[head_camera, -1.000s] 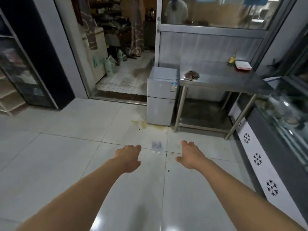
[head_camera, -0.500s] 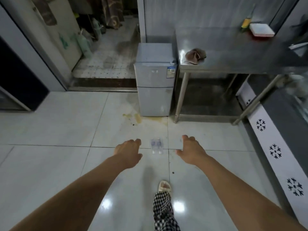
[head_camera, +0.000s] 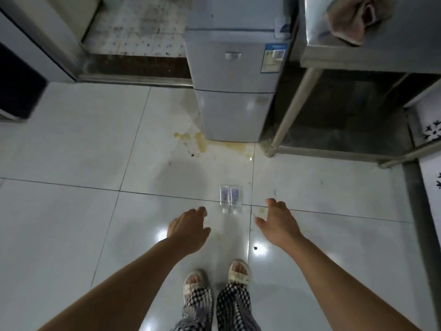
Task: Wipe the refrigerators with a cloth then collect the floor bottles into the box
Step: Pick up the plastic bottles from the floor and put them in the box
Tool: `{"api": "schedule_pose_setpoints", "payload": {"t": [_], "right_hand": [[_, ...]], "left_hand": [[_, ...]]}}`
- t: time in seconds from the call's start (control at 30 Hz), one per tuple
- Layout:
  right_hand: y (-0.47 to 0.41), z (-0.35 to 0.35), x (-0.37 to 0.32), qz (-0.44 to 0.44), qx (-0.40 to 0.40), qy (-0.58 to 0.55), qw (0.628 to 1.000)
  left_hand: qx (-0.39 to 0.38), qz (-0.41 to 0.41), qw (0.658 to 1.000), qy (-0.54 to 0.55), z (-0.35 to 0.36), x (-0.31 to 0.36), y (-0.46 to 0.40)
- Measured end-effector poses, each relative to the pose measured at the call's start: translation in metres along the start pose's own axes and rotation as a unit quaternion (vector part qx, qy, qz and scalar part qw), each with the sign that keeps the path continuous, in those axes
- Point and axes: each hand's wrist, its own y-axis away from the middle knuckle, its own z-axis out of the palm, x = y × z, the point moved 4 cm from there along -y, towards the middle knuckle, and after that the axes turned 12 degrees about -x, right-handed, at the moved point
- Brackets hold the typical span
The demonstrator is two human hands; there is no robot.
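Note:
Two small clear bottles (head_camera: 229,198) with purple labels lie side by side on the white tiled floor, caps toward me. My left hand (head_camera: 188,229) hangs above the floor to their lower left, fingers loosely curled, holding nothing. My right hand (head_camera: 278,223) reaches out to their lower right, fingers relaxed, also empty. Neither hand touches the bottles. A small grey refrigerator (head_camera: 236,77) stands beyond them. A brown cloth (head_camera: 350,20) lies bunched on the steel table (head_camera: 381,56) at the upper right. No box is in view.
A yellow stain (head_camera: 202,139) spreads on the floor at the refrigerator's base. The table's steel leg (head_camera: 288,113) stands right of the refrigerator. A white cabinet with snowflake marks (head_camera: 432,149) lines the right edge. A doorway threshold (head_camera: 133,68) lies at the upper left. My sandalled feet (head_camera: 217,275) stand below the hands.
I have stepped closer and tilted my view down. The bottles, refrigerator and table now look larger and nearer. Both feet have come into view. Both hands stay empty on either side of the bottles.

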Motion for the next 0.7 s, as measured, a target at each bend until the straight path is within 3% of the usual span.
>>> {"api": "schedule_pose_setpoints", "payload": {"t": [0.2,0.7], "right_hand": [[-0.099,0.047,0.019,0.008,-0.025,-0.044,0.999],[-0.380,0.210,0.092,0.022,0.005,-0.095,0.995]], "left_hand": [[-0.029,-0.026,0.996,0.082,0.039,-0.019,-0.115],[-0.037,-0.029,0.996,0.080,0.206,-0.076,-0.423]]}}
